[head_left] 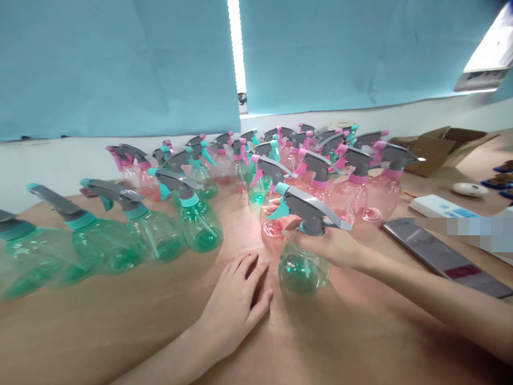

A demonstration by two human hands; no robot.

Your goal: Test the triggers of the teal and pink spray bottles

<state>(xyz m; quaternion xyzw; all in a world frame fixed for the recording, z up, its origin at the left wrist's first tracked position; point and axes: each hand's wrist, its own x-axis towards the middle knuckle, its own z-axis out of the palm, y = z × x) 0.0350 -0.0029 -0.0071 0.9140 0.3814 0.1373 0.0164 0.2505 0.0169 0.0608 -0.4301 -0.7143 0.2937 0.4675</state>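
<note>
My right hand (pixel 320 243) is wrapped round the neck of a clear green spray bottle (pixel 303 270) with a grey and teal trigger head. The bottle stands close to upright, and part of its neck is covered by my hand. My left hand (pixel 240 299) lies palm down on the wooden table (pixel 168 331), fingers stretched out, a little left of that bottle and apart from it. Just behind the held bottle is a pink spray bottle (pixel 273 227). To the left of my left hand, the nearest is another green spray bottle (pixel 200 227).
Several green spray bottles (pixel 154 235) form a row at left. Pink ones (pixel 348 198) crowd the middle and right, with more behind. On the right lie a phone (pixel 444 256), a white power strip (pixel 436 206), a white mouse (pixel 469 189) and an open cardboard box (pixel 430 152).
</note>
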